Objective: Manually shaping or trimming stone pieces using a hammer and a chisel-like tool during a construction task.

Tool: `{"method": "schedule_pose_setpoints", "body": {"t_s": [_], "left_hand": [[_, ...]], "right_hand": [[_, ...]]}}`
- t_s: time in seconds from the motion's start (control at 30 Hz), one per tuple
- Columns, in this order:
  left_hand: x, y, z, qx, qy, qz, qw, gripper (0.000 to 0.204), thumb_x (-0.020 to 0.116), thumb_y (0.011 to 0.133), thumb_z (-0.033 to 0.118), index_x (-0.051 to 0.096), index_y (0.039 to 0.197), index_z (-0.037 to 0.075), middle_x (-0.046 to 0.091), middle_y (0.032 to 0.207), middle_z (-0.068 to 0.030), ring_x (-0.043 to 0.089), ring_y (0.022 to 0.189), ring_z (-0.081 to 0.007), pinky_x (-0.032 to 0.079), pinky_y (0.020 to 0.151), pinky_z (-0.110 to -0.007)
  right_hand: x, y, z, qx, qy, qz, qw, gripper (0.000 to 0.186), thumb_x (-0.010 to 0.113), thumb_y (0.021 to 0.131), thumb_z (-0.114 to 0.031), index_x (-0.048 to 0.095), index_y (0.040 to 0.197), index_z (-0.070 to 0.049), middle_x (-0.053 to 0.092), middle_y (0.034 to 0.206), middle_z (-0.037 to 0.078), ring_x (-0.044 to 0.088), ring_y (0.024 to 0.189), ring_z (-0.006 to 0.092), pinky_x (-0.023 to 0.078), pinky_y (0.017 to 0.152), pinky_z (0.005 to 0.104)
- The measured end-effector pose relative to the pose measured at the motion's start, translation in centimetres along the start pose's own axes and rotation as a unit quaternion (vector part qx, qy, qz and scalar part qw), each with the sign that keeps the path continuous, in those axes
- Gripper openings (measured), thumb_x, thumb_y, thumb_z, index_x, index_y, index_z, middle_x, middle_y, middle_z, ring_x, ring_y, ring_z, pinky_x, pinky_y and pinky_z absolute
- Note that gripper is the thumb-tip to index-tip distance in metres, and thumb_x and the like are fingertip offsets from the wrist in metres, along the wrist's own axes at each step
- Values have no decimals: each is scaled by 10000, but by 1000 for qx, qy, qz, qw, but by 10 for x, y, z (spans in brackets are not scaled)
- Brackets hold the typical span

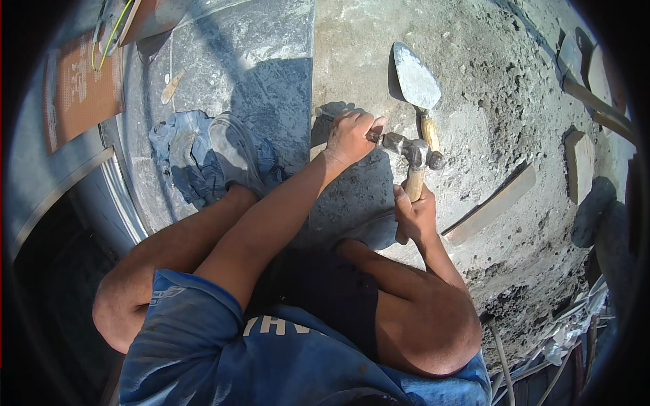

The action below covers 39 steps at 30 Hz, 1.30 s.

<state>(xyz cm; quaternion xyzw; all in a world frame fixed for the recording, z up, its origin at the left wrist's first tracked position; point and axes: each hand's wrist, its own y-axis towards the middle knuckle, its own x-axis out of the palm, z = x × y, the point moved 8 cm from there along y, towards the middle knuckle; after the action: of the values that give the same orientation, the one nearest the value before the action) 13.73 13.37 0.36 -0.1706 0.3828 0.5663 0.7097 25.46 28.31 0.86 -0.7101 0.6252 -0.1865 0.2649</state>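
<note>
My right hand (417, 211) is closed around the wooden handle of a hammer (414, 179). The hammer's dark steel head (406, 147) lies crosswise, one face close to my left hand (353, 135). That hand is a fist above the floor, with the dark end of a metal rod (372, 137) showing beside the thumb. Whether rod and hammer touch, I cannot tell; the fingers hide the rod's other end. Just beyond the hammer head, a pointed trowel (416, 80) with a wooden handle lies on the rough cement.
Flat wood strip (493, 206) lies right of my right hand. Farther right are a stone-like block (579, 166) and a long-handled tool (596, 105). My sandaled left foot (235, 152) rests by crumpled blue cloth (181, 152) on grey tiles. Sticks and debris (562, 338) lie lower right.
</note>
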Motion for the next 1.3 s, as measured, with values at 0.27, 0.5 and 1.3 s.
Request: {"method": "schedule_pose_setpoints", "body": {"t_s": [0.27, 0.5, 1.3], "left_hand": [[6, 5, 2, 1, 16, 12, 1000, 230, 671, 819, 135, 504, 687, 46, 552, 610, -133, 575, 611, -337, 447, 594, -421], [17, 1, 6, -6, 55, -38, 998, 214, 685, 797, 132, 515, 697, 50, 562, 639, -137, 579, 630, -338, 447, 617, -441], [2, 11, 8, 41, 43, -6, 998, 289, 683, 814, 211, 511, 633, 67, 538, 574, -132, 563, 579, -322, 448, 610, -427]], "right_hand": [[-3, -4, 2, -5, 161, 88, 983, 227, 596, 913, -191, 518, 772, -31, 526, 570, 27, 471, 447, 85, 382, 427, 237], [-44, -12, -26, -54, 221, 128, 965, 226, 547, 935, -152, 481, 772, -9, 490, 530, 32, 456, 409, 91, 365, 384, 238], [-52, -17, -49, -55, 139, 128, 981, 182, 584, 914, -146, 493, 851, -2, 480, 579, 22, 443, 448, 84, 370, 394, 247]]}}
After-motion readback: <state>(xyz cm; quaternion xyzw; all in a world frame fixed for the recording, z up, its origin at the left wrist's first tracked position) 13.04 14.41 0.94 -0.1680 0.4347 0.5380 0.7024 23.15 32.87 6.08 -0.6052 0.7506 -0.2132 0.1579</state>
